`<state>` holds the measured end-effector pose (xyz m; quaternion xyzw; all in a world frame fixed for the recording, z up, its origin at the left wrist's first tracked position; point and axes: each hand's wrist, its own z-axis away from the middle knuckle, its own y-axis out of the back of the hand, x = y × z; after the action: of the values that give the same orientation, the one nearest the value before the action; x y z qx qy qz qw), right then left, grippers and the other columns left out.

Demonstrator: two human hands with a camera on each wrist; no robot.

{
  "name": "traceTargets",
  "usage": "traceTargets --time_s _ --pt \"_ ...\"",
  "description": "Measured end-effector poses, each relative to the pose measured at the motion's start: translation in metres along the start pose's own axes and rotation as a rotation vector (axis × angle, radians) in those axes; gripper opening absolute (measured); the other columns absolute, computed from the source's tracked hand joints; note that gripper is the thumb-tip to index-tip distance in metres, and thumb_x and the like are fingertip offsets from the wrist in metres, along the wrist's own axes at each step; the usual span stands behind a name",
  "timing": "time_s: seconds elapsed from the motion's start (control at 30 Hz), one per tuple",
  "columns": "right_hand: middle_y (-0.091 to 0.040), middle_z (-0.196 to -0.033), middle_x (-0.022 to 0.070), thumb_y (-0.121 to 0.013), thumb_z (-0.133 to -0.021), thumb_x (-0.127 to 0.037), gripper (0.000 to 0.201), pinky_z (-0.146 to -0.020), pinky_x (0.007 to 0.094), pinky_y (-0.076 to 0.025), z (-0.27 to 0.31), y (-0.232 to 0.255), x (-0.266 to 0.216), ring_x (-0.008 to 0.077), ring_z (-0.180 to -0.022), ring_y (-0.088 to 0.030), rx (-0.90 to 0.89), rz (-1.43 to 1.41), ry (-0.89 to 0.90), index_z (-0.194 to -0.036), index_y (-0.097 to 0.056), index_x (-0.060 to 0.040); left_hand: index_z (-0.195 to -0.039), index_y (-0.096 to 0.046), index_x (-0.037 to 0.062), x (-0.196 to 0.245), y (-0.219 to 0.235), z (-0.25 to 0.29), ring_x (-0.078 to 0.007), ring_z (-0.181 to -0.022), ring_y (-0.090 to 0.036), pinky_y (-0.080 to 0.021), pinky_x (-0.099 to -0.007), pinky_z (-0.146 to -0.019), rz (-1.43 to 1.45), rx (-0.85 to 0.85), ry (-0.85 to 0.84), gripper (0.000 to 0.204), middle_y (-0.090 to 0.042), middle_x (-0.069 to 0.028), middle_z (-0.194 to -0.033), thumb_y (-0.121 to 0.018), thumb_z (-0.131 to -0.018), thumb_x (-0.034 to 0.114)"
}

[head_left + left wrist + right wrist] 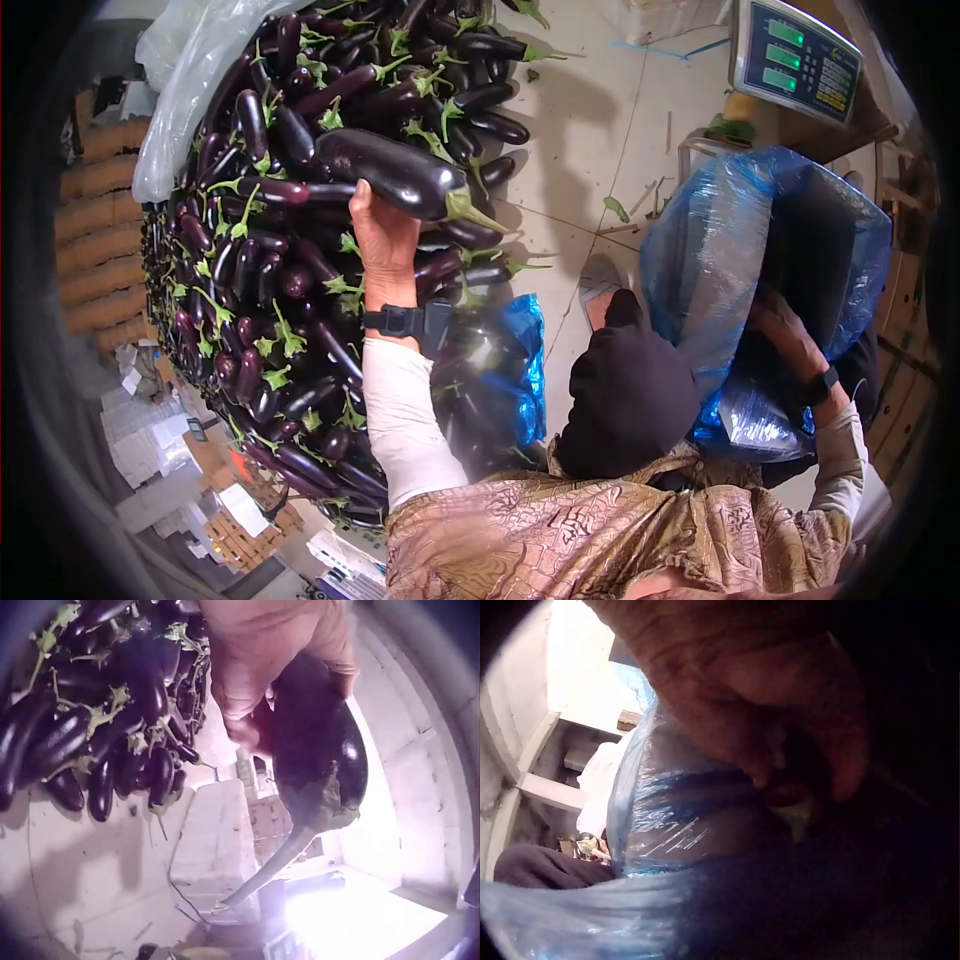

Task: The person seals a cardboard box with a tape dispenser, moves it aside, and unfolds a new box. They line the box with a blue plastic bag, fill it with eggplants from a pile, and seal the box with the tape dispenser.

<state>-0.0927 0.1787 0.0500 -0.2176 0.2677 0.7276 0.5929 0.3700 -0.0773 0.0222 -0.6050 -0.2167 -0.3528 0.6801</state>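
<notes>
Head view: left hand (383, 235) raised over the eggplant pile (290, 270), its grip curled around the underside of one large eggplant (392, 172). That eggplant lies roughly level above the pile, green cap and stem pointing right, toward the floor (600, 120). A black wrist strap (395, 321) sits on the left forearm above a white sleeve (405, 420). Right hand (790, 335) is at the mouth of the blue plastic bag (720, 260), which stands to the right of the pile, well apart from the held eggplant. Fingers of this hand are lost in the bag's dark opening; state of its grip cannot be told here. A digital scale (795, 55) stands at upper right, behind the bag. A second bit of blue plastic (520, 350) lies at the pile's edge. Clear plastic sheet (185, 90) drapes the pile's upper left.

Left wrist view: eggplant (319, 742) seen close, fingers (247, 712) wrapped on its upper side, long stem (277, 862) hanging down and left. Pile (97, 720) fills the upper left.

Right wrist view: right hand (757, 697) fills the top, fingers bent down inside the blue bag (652, 817). Whether they pinch anything is not clear; the region below them is too dark.
</notes>
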Motion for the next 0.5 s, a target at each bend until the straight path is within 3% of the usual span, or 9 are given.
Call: traceTargets --time_s 0.1,0.17,0.3,0.37,0.5 --pt "-0.059 -0.127 0.0088 -0.057 -0.095 -0.03 0.055 -0.095 0.0286 -0.044 0.011 0.002 -0.003 0.0184 -0.114 -0.055 0.025 -0.014 0.053 -0.141 -0.046 -0.0011 -0.134 -0.05 0.0017 -0.008 -0.027 0.016 -0.0308 -0.123 -0.055 -0.04 -0.0472 -0.11 0.037 -0.089 0.054 0.061 -0.059 -0.0139 -0.129 -0.072 -0.084 0.029" --pt "-0.058 -0.127 0.0093 -0.06 -0.094 -0.032 0.058 -0.095 0.0285 -0.043 0.006 0.011 0.017 0.0185 -0.114 -0.055 0.005 -0.014 0.065 -0.141 -0.045 -0.0008 -0.138 -0.046 0.0015 -0.012 -0.052 0.028 -0.0322 -0.124 -0.054 -0.039 -0.0476 -0.11 -0.135 -0.236 0.058 0.068 -0.056 -0.0156 -0.133 -0.073 -0.082 0.03" --pt "-0.059 -0.126 0.0093 -0.061 -0.092 -0.035 0.06 -0.096 0.0283 -0.043 -0.001 0.015 0.024 0.0177 -0.114 -0.055 -0.004 0.054 0.047 -0.138 -0.047 0.0002 -0.131 -0.051 0.0015 -0.017 -0.088 0.047 -0.0271 -0.117 -0.057 -0.045 -0.046 -0.105 -0.286 -0.239 0.049 0.064 -0.059 -0.0096 -0.123 -0.075 -0.078 0.028" --pt "-0.067 -0.1 0.0162 -0.063 -0.091 -0.03 0.056 -0.08 0.0303 -0.048 -0.007 0.014 0.042 0.0216 -0.09 -0.062 0.144 0.083 0.174 -0.13 -0.051 0.0094 -0.125 -0.054 0.0014 -0.018 -0.106 0.058 -0.0259 -0.111 -0.06 -0.047 -0.0456 -0.101 -0.323 -0.212 0.067 0.061 -0.061 -0.0082 -0.116 -0.076 -0.075 0.027" --pt "-0.065 -0.108 0.0069 -0.061 -0.092 -0.036 0.058 -0.085 0.0273 -0.046 -0.012 0.023 0.045 0.0139 -0.099 -0.057 0.059 0.211 0.046 -0.134 -0.049 0.0031 -0.124 -0.055 -0.0003 -0.02 -0.119 0.073 -0.0267 -0.106 -0.062 -0.05 -0.0443 -0.097 -0.469 -0.171 0.022 0.065 -0.062 -0.0103 -0.113 -0.077 -0.07 0.026"
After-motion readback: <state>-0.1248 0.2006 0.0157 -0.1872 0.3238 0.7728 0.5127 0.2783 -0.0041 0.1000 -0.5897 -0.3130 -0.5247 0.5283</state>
